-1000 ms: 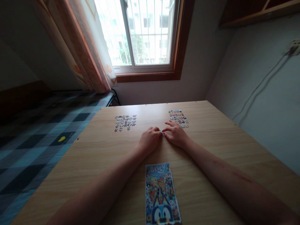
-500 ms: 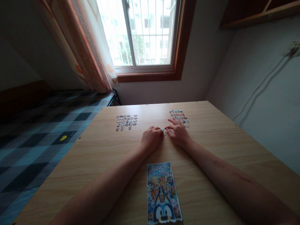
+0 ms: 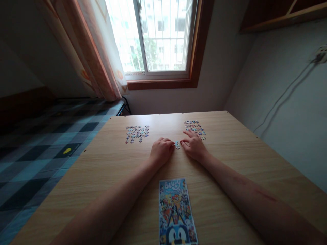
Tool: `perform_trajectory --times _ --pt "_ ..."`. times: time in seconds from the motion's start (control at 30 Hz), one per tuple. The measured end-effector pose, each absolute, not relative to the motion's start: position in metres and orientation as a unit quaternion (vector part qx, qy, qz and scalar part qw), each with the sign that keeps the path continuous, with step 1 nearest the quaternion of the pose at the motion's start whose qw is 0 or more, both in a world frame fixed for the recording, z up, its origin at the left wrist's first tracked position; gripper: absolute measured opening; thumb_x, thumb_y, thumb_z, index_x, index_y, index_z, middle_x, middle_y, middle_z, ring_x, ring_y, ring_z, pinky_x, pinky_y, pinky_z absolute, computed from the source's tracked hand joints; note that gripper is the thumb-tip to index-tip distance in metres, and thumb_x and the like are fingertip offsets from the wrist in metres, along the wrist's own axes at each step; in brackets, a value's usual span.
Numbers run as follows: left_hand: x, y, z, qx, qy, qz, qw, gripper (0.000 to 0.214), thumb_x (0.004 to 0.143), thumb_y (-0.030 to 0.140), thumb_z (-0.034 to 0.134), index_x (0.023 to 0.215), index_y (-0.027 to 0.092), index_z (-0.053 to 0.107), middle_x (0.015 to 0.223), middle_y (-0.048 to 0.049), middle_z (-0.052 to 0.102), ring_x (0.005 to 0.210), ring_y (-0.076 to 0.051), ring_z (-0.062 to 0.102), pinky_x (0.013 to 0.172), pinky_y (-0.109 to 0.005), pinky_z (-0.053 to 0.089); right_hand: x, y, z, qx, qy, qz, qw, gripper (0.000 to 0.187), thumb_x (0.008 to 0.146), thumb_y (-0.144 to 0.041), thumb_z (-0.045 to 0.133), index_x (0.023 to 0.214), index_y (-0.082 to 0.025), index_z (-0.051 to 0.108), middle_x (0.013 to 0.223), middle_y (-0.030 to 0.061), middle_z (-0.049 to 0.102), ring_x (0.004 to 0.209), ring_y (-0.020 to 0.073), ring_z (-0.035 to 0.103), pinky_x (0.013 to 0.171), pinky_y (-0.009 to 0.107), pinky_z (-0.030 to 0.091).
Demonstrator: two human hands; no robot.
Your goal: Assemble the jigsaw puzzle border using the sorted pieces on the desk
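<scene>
A small cluster of joined light-blue jigsaw pieces (image 3: 177, 145) lies on the wooden table between my two hands. My left hand (image 3: 162, 149) has its fingers curled together, the tips at the cluster's left edge. Just right of the cluster, my right hand (image 3: 194, 146) rests with fingers spread, thumb and index finger apart with nothing visible between them. Its outer fingers reach over the near part of the right group of loose jigsaw pieces (image 3: 192, 125), hiding some. Another group of loose jigsaw pieces (image 3: 137, 133) is spread out to the left.
A Bluey picture sheet (image 3: 177, 211) lies on the table (image 3: 122, 190) between my forearms. To the left is a bed with a checked cover (image 3: 33, 170). A window (image 3: 163, 37) and curtain (image 3: 94, 51) stand behind; a cable (image 3: 283, 92) runs along the right wall.
My left hand has shifted slightly left, uncovering more of the joined pieces. The right hand stays nearly in place. The view has shifted a little.
</scene>
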State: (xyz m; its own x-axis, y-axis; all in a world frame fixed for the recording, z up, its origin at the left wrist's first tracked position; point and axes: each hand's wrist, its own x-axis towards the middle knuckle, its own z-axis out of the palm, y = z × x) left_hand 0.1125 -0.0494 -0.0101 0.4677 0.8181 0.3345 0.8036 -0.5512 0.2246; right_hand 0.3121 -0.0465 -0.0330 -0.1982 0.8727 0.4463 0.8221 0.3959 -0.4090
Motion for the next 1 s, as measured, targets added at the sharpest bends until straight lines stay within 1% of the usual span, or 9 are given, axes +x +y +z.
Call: perform_trajectory --times 0.17,0.33,0.53,0.77,1.0 --pt "0.1128 -0.048 -0.0072 0.85 0.485 0.205 0.015 0.02 0.091 0.02 0.057 0.094 0.022 0.078 0.1 -0.0044 0.075 0.092 -0.02 0.063 0.09 -0.034 0.05 0.3121 -0.0474 -0.0345 -0.544 -0.776 0.039 0.318 0.017 0.086 -0.029 0.062 0.089 -0.027 0.079 0.139 0.0059 0.057 0.139 0.0339 0.038 0.114 0.065 0.025" --pt "0.1136 -0.0451 -0.0064 0.844 0.494 0.207 0.019 0.02 0.091 0.021 0.058 0.09 0.022 0.078 0.099 -0.0039 0.075 0.093 -0.021 0.063 0.089 -0.034 0.05 0.3127 -0.0475 -0.0332 -0.557 -0.769 0.055 0.31 0.017 0.086 -0.03 0.063 0.089 -0.026 0.079 0.14 0.0062 0.057 0.141 0.0347 0.036 0.115 0.065 0.021" --pt "0.1116 -0.041 -0.0107 0.843 0.492 0.214 0.02 0.02 0.09 0.02 0.057 0.09 0.022 0.077 0.1 -0.0043 0.074 0.092 -0.021 0.063 0.088 -0.034 0.05 0.3152 -0.0489 -0.0312 -0.556 -0.767 0.055 0.316 0.017 0.085 -0.029 0.062 0.089 -0.025 0.079 0.14 0.0059 0.057 0.141 0.0336 0.036 0.116 0.065 0.021" --pt "0.112 -0.0408 -0.0111 0.848 0.483 0.216 0.024 0.02 0.092 0.021 0.055 0.091 0.02 0.075 0.1 -0.0058 0.072 0.096 -0.021 0.06 0.094 -0.036 0.047 0.3165 -0.0488 -0.0318 -0.551 -0.766 0.05 0.327 0.017 0.085 -0.028 0.062 0.087 -0.024 0.078 0.137 0.0064 0.059 0.141 0.0319 0.037 0.117 0.062 0.02" --pt "0.1126 -0.0458 -0.0147 0.84 0.501 0.209 0.029 0.02 0.094 0.023 0.054 0.099 0.021 0.073 0.108 -0.0065 0.069 0.101 -0.022 0.059 0.096 -0.035 0.048 0.3156 -0.0501 -0.0324 -0.54 -0.771 0.041 0.337 0.016 0.083 -0.028 0.062 0.085 -0.025 0.078 0.135 0.0061 0.06 0.14 0.0325 0.039 0.115 0.063 0.022"
